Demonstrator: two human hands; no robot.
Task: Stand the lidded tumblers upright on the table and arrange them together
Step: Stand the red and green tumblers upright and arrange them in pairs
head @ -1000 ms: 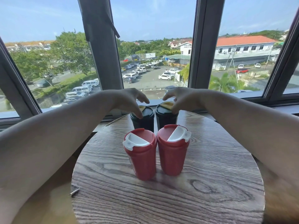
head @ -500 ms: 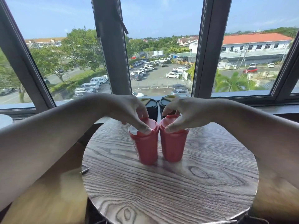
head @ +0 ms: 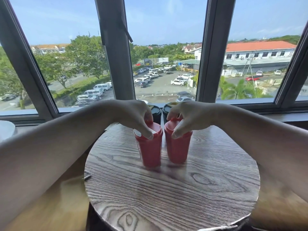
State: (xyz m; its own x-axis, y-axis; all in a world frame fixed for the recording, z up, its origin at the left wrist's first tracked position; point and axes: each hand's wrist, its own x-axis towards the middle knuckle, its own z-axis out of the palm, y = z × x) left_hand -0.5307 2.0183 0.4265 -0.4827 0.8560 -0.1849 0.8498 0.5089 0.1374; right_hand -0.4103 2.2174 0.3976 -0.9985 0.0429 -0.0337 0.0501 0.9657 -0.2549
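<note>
Two red tumblers stand upright side by side on the round wooden table. My left hand grips the lid of the left red tumbler from above, thumb on its near rim beside the white flap. My right hand grips the lid of the right red tumbler the same way. Right behind them stand two dark tumblers, the left one and the right one, with only their lids and upper parts showing past my hands.
The table's far edge meets a window sill with dark window frames behind. A white plate edge shows at far left. A small metal piece sticks out at the table's left rim. Wooden floor lies below.
My hands came back from the dark tumblers to the red ones and now grip their lids. The view has pulled back and the red tumblers sit closer to the dark pair.
</note>
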